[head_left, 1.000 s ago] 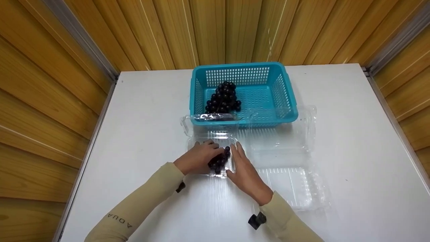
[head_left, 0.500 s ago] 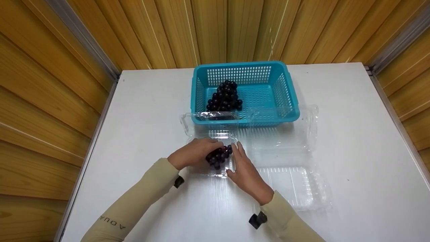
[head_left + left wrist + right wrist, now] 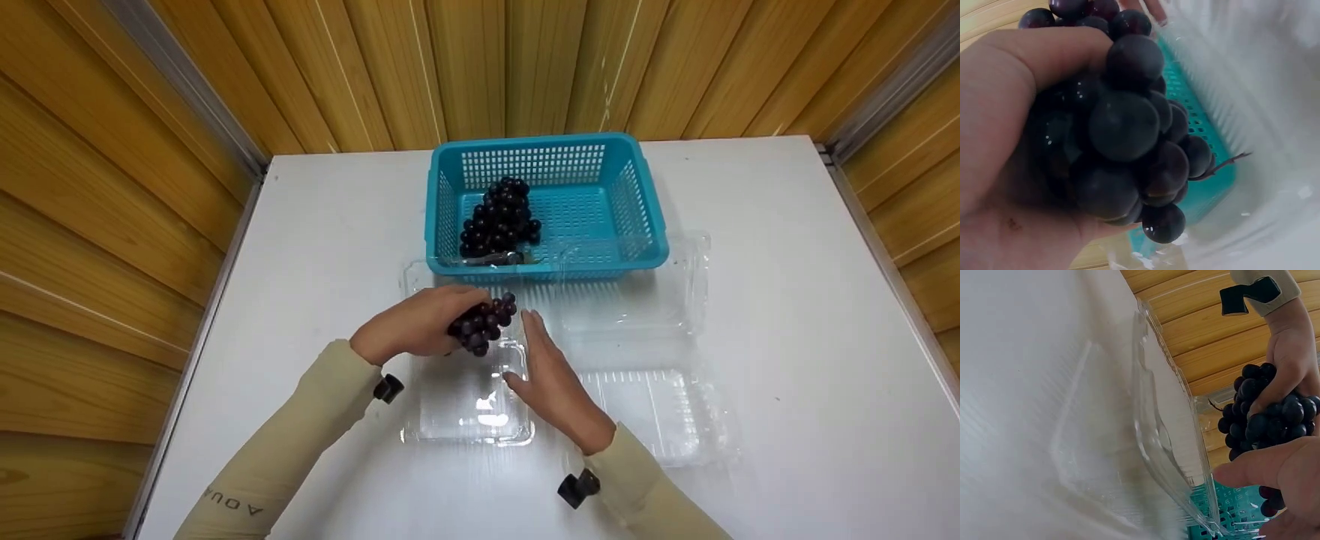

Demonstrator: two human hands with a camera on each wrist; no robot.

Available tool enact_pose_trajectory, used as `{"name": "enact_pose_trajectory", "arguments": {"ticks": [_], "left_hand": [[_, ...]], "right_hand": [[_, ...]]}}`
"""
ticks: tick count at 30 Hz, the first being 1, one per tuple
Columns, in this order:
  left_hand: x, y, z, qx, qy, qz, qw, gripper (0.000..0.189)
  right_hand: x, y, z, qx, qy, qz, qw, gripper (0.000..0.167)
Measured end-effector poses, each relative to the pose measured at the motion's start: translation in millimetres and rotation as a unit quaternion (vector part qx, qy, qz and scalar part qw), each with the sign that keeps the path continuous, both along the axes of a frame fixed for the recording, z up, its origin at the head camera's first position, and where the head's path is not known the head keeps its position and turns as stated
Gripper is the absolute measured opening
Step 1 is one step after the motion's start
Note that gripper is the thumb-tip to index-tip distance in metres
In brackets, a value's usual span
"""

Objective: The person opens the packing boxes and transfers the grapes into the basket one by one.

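In the head view my left hand [image 3: 420,322] grips a bunch of dark grapes [image 3: 480,324], raised above a clear plastic clamshell container [image 3: 472,420]. The left wrist view shows the thumb curled over the grapes [image 3: 1129,124], and a thin stem sticks out. My right hand [image 3: 555,386] lies beside the container's right side, its fingers extended and nothing in its grasp. Whether it touches the plastic cannot be told. In the right wrist view its fingers [image 3: 1258,467] are in front of the held bunch.
A teal basket [image 3: 660,259] holding more dark grapes [image 3: 499,221] stands at the back of the white table [image 3: 330,247]. Another clear clamshell container [image 3: 637,416] lies opened out on the right. Wood-patterned walls [image 3: 540,67] surround the table.
My left hand has lifted the grapes up out of the clear container. The container's near edge now shows closer to me, and its raised lid looks lower. The right hand has barely moved.
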State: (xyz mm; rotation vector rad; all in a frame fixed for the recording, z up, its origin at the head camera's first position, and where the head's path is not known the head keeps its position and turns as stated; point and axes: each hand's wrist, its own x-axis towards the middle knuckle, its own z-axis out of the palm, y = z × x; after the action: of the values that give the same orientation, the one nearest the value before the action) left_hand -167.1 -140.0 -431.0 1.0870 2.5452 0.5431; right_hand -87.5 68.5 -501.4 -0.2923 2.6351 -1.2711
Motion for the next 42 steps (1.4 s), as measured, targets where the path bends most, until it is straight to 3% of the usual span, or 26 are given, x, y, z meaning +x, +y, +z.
{"name": "enact_pose_trajectory", "arguments": {"ticks": [12,29,42], "left_hand": [[-4.3,3.2,23.9,0.009,0.019,0.002,0.9998,0.058],[-25.6,15.7,52.3,0.044,0.073,0.013,0.9963,0.048],[-53.5,28.9,61.8,0.038,0.091,0.097,0.9904,0.055]], "right_hand": [[2.4,0,0.0,0.004,-0.004,-0.001,1.0,0.089],[5.8,0,0.6,0.007,0.016,-0.003,0.9998,0.085],[7.2,-1,1.5,-0.003,-0.012,-0.007,0.9999,0.086]]}}
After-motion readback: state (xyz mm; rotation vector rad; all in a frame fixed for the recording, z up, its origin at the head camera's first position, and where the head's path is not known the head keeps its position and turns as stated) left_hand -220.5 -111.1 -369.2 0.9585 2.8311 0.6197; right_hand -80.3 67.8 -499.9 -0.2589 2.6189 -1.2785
